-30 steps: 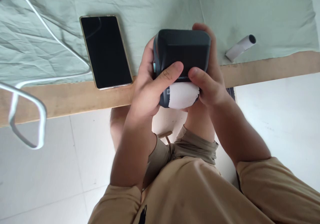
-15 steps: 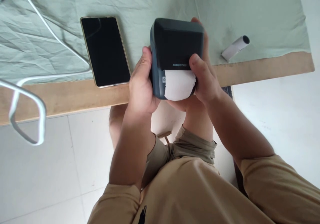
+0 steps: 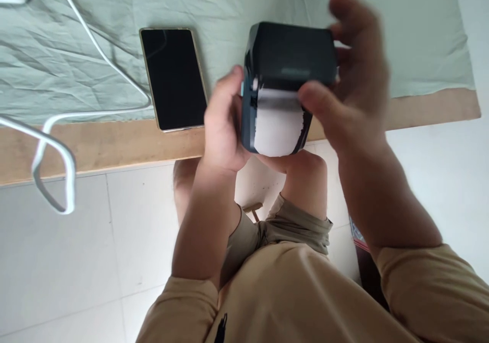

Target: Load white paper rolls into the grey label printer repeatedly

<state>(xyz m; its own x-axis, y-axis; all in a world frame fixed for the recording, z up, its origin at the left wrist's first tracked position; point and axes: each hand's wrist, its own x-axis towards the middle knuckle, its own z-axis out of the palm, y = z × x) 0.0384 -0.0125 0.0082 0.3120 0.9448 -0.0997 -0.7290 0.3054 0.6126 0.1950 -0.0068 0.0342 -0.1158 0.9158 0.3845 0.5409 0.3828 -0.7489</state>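
Left hand (image 3: 223, 124) grips label printer (image 3: 286, 78) at frame centre; right hand (image 3: 351, 88) spread, blurred, thumb near paper (image 3: 277, 126). Steady body, pull paper straight.

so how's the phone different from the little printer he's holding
The phone lies flat on the green cloth, untouched; the printer is held up off the table in the left hand, with the right hand at its other side. The phone is a thin slab, the printer a chunky box. White paper sticks out of the printer. Both are dark.
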